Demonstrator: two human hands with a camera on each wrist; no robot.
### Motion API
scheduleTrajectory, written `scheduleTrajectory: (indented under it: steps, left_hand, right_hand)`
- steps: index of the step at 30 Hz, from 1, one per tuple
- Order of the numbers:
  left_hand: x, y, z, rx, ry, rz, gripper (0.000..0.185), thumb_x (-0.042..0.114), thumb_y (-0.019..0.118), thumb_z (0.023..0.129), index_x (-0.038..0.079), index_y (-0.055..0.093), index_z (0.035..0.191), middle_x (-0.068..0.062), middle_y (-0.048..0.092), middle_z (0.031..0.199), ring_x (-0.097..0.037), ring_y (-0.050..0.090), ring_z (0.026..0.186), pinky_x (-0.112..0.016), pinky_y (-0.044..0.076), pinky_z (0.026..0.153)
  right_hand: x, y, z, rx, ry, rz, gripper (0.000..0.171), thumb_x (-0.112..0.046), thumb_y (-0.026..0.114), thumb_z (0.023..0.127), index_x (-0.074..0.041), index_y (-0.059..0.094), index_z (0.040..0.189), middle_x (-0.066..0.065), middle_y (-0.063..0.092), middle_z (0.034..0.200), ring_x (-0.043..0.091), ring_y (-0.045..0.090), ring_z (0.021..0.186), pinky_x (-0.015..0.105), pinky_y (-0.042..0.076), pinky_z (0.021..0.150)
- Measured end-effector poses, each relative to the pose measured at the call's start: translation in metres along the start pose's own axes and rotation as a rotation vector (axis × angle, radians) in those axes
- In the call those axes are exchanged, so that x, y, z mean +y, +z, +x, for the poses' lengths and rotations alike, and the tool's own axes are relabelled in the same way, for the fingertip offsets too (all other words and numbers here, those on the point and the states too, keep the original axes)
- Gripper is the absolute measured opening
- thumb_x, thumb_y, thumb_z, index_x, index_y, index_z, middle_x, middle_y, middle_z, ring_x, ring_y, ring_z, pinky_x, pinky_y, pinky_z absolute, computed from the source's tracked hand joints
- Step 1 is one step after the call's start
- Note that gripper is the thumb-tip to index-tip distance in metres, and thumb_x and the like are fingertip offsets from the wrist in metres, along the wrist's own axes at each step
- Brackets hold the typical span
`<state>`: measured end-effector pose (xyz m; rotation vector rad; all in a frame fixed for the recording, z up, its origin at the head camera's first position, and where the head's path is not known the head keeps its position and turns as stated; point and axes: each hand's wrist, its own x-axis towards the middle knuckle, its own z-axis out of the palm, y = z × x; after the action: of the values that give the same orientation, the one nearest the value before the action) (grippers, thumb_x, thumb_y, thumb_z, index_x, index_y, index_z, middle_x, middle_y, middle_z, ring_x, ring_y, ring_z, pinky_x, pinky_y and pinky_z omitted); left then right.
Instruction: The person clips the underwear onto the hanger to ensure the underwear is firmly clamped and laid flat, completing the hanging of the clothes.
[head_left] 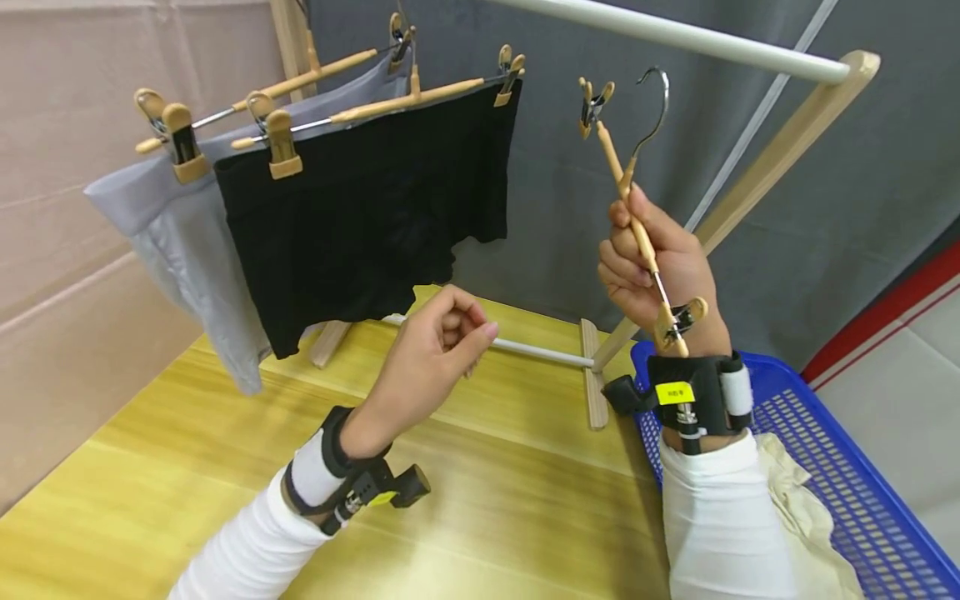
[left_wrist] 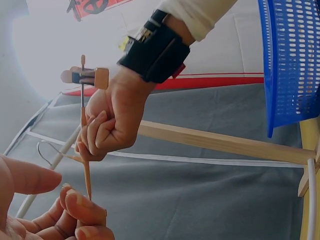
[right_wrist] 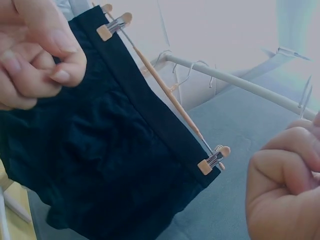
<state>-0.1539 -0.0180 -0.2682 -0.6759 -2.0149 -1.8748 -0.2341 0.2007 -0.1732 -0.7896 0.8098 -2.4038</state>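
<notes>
My right hand (head_left: 660, 258) grips a wooden clip hanger (head_left: 643, 237) by its bar, tilted, with the metal hook upward and nothing in its clips. In the left wrist view, the same hanger (left_wrist: 84, 122) crosses that hand's fingers. My left hand (head_left: 423, 358) hovers over the table with loosely curled fingers and holds nothing; in its wrist view the thumb stands apart from the fingers. Nearest to it hang black shorts (head_left: 367, 200), clipped at both ends to a second hanger (head_left: 408, 102). Behind them, grey shorts (head_left: 176, 217) hang from another clip hanger (head_left: 300, 82).
A white rail (head_left: 690, 40) on a wooden stand (head_left: 795, 150) runs across the top. At right sits a blue perforated basket (head_left: 862, 467) with cream cloth (head_left: 806, 508) in it. The stand rests on a yellow wood-grain table (head_left: 525, 492); grey curtain hangs behind.
</notes>
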Motion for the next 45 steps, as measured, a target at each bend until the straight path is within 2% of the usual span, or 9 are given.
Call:
scheduleTrajectory:
  steps: [8, 18, 25, 29, 34, 37, 42, 45]
  left_hand:
    - [-0.002, -0.005, 0.005, 0.006, 0.023, -0.057, 0.011, 0.007, 0.060, 0.095, 0.000, 0.053, 0.099, -0.012, 0.053, 0.069, -0.024, 0.049, 0.057, -0.027, 0.043, 0.054]
    - [-0.001, -0.010, 0.004, 0.012, -0.013, -0.050, 0.011, 0.009, 0.060, 0.095, 0.001, 0.053, 0.100, -0.012, 0.053, 0.070, -0.024, 0.049, 0.058, -0.027, 0.043, 0.055]
    - [-0.001, -0.009, 0.009, -0.004, 0.002, -0.048, 0.013, 0.011, 0.062, 0.094, 0.002, 0.054, 0.099, -0.014, 0.055, 0.071, -0.025, 0.050, 0.059, -0.029, 0.044, 0.054]
    - [-0.001, -0.013, 0.009, -0.006, -0.021, -0.040, 0.013, 0.012, 0.062, 0.095, 0.002, 0.054, 0.099, -0.018, 0.055, 0.073, -0.026, 0.051, 0.059, -0.029, 0.045, 0.055]
    - [-0.001, -0.020, 0.009, -0.003, -0.049, -0.066, 0.014, 0.015, 0.061, 0.095, 0.003, 0.054, 0.099, -0.018, 0.054, 0.073, -0.027, 0.050, 0.060, -0.030, 0.045, 0.056]
    - [-0.002, -0.022, 0.009, -0.004, -0.033, -0.077, 0.016, 0.017, 0.059, 0.096, 0.002, 0.053, 0.098, -0.015, 0.053, 0.071, -0.027, 0.050, 0.060, -0.031, 0.045, 0.055]
    - [-0.008, -0.026, 0.009, 0.001, 0.008, -0.074, 0.018, 0.018, 0.055, 0.099, -0.001, 0.055, 0.096, -0.015, 0.054, 0.069, -0.027, 0.050, 0.057, -0.030, 0.044, 0.052]
    - [-0.013, -0.028, 0.010, -0.005, -0.017, -0.050, 0.021, 0.018, 0.056, 0.098, -0.002, 0.055, 0.091, -0.015, 0.055, 0.067, -0.026, 0.050, 0.055, -0.030, 0.044, 0.051]
  right_hand:
    - [0.018, -0.013, -0.007, -0.007, -0.016, -0.039, 0.040, -0.016, 0.028, 0.107, 0.006, 0.052, 0.084, 0.002, 0.029, 0.052, 0.011, 0.016, 0.043, 0.019, 0.011, 0.041]
    - [0.049, -0.042, -0.019, -0.010, -0.021, -0.242, 0.039, -0.013, 0.026, 0.107, 0.001, 0.056, 0.086, 0.001, 0.030, 0.053, 0.013, 0.019, 0.044, 0.022, 0.013, 0.041]
    - [0.062, -0.049, -0.032, 0.080, -0.023, -0.404, 0.031, -0.014, 0.039, 0.104, -0.003, 0.060, 0.084, -0.002, 0.041, 0.054, 0.011, 0.031, 0.044, 0.024, 0.016, 0.043]
    - [0.070, -0.053, -0.038, 0.096, 0.009, -0.481, 0.030, -0.015, 0.041, 0.104, -0.005, 0.060, 0.083, -0.003, 0.037, 0.054, 0.008, 0.035, 0.045, 0.025, 0.016, 0.044]
    - [0.078, -0.054, -0.042, 0.093, 0.024, -0.561, 0.029, -0.015, 0.040, 0.104, -0.005, 0.058, 0.083, -0.003, 0.032, 0.055, 0.008, 0.029, 0.045, 0.025, 0.014, 0.044]
    - [0.083, -0.051, -0.044, 0.139, 0.026, -0.652, 0.027, -0.016, 0.044, 0.103, -0.006, 0.058, 0.083, -0.004, 0.035, 0.054, 0.007, 0.031, 0.044, 0.025, 0.017, 0.043]
    - [0.093, -0.044, -0.049, 0.236, 0.045, -0.879, 0.026, -0.018, 0.051, 0.101, -0.004, 0.057, 0.079, 0.000, 0.039, 0.053, 0.011, 0.034, 0.044, 0.025, 0.023, 0.041]
    - [0.098, -0.042, -0.054, 0.272, 0.079, -0.962, 0.028, -0.021, 0.053, 0.100, -0.003, 0.055, 0.079, 0.002, 0.038, 0.054, 0.013, 0.032, 0.044, 0.025, 0.023, 0.040]
